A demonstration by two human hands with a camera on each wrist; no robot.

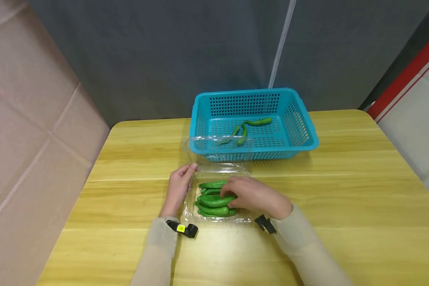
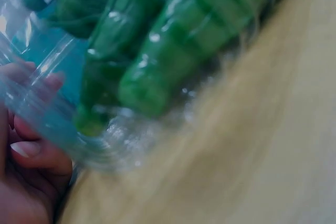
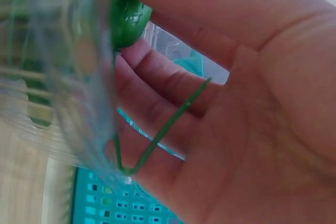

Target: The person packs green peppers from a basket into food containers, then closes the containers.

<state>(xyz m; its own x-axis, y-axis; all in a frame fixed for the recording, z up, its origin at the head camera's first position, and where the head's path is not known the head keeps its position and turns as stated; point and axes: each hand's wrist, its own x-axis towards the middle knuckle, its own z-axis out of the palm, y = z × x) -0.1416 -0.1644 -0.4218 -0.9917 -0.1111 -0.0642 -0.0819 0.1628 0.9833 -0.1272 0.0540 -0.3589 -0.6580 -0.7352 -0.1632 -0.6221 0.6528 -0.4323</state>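
A clear plastic clamshell box [image 1: 190, 216] lies on the table with its lid [image 1: 218, 165] raised at the back. Several long green peppers [image 1: 214, 211] lie side by side in its base. At the box's left rear corner, my left hand [image 1: 178, 183] pinches the plastic edge between thumb and fingers. My right hand [image 1: 255, 195] reaches over the right side and holds the end of one green pepper [image 3: 127, 22] between thumb and fingers. A thin, bent green stem [image 3: 157, 137] shows in front of my right palm.
Behind the box stands a blue plastic basket [image 1: 309, 147] with a few green peppers [image 1: 259, 122] in it. The raised lid overlaps its front left part in the head view. A dark grey curtain [image 1: 157, 59] hangs behind the wooden table [image 1: 361, 198].
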